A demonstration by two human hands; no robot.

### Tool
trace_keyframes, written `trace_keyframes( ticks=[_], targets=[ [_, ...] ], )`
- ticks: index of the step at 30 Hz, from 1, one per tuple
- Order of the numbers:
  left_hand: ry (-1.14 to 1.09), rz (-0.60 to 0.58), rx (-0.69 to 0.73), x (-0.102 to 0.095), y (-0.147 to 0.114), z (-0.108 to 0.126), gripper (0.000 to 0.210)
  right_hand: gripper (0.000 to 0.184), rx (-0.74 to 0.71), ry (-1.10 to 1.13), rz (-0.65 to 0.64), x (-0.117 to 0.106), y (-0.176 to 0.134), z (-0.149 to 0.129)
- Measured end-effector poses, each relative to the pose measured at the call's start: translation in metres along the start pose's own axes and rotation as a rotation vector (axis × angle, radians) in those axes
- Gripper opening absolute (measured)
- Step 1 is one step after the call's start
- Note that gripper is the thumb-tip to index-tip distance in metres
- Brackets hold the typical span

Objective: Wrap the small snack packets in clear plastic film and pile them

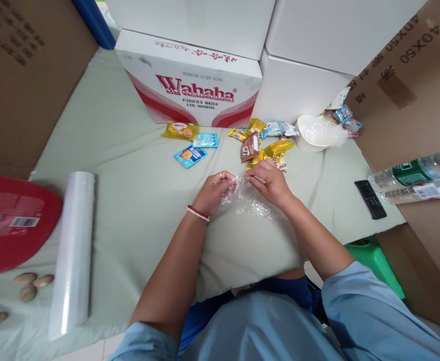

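Nearest the camera, at six o'clock, is your light blue shirt (257, 326), with both bare forearms reaching up from it over the bench (130, 210), which is covered in a pale green cloth. Taking the space between your hands as the clock's centre, your left hand (217, 189) sits just off it at nine o'clock, fingers curled and gripping bunched clear plastic (255, 204); a ring and a red-and-white bracelet (198, 213) show on that side. Your right hand (268, 180), at three o'clock, pinches the same plastic between thumb and fingers. The plastic stretches between the two hands and hangs crumpled toward five o'clock.

Near your left hand, at ten o'clock, two blue packets (190, 155) lie beside a yellow packet (180, 130). At one o'clock, just beyond your right hand, a brown packet (250, 148) lies among yellow ones (279, 148). A white bowl (312, 146) stands at two o'clock.

The Wahaha box (195, 85) stands at eleven o'clock. Toward three o'clock lie a black phone (370, 199) and two clear bottles (430, 168). Between eight and nine o'clock is a roll of plastic film (73, 255), with brown oval objects (28, 293) beyond it.
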State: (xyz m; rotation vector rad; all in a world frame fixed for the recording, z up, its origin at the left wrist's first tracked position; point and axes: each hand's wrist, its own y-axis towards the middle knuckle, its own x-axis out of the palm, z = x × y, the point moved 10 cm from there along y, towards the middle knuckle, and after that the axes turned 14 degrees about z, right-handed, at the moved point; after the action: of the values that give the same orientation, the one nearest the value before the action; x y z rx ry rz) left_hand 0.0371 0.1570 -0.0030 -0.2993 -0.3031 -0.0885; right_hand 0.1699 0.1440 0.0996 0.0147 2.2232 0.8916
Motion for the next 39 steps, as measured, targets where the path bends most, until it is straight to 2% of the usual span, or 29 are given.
trace_keyframes(
  ticks=[4, 7, 10, 12, 17, 22, 25, 28, 30, 34, 37, 39],
  targets=[
    [-0.018, 0.072, -0.039, -0.006, 0.002, -0.002, 0.025, 0.02, -0.001, -0.039, 0.062, -0.015, -0.005, -0.009],
    [-0.041, 0.176, 0.005, -0.017, 0.007, 0.002, 0.023, 0.014, -0.103, -0.14, 0.088, -0.027, -0.016, -0.032],
    [-0.063, 0.266, 0.059, -0.029, 0.012, 0.007, 0.024, 0.012, -0.225, -0.273, 0.029, -0.033, -0.039, -0.064],
    [-0.066, 0.324, 0.08, -0.036, 0.014, 0.008, 0.024, 0.013, -0.241, -0.331, -0.032, -0.033, -0.063, -0.08],
    [-0.094, 0.457, 0.052, -0.055, 0.017, 0.005, 0.02, 0.013, -0.09, -0.382, -0.078, -0.022, -0.13, -0.096],
    [-0.119, 0.43, -0.042, -0.053, 0.015, 0.002, 0.025, 0.013, 0.049, -0.369, -0.212, 0.012, -0.173, -0.101],
    [-0.083, 0.386, -0.063, -0.046, 0.013, 0.002, 0.039, 0.012, 0.072, -0.352, -0.285, 0.023, -0.173, -0.105],
    [-0.001, 0.372, -0.003, -0.042, 0.013, 0.005, 0.045, 0.009, 0.079, -0.329, -0.286, 0.02, -0.16, -0.109],
    [0.023, 0.377, 0.03, -0.043, 0.015, 0.005, 0.041, 0.01, 0.071, -0.281, -0.27, 0.014, -0.152, -0.113],
    [0.017, 0.448, 0.066, -0.055, 0.018, 0.005, 0.034, 0.016, -0.011, -0.134, -0.253, 0.01, -0.146, -0.126],
    [0.06, 0.508, 0.065, -0.065, 0.019, 0.004, 0.034, 0.018, -0.046, -0.072, -0.293, 0.019, -0.151, -0.131],
    [0.171, 0.552, 0.047, -0.07, 0.018, 0.004, 0.032, 0.02, -0.055, -0.054, -0.35, 0.03, -0.157, -0.131]
  ],
)
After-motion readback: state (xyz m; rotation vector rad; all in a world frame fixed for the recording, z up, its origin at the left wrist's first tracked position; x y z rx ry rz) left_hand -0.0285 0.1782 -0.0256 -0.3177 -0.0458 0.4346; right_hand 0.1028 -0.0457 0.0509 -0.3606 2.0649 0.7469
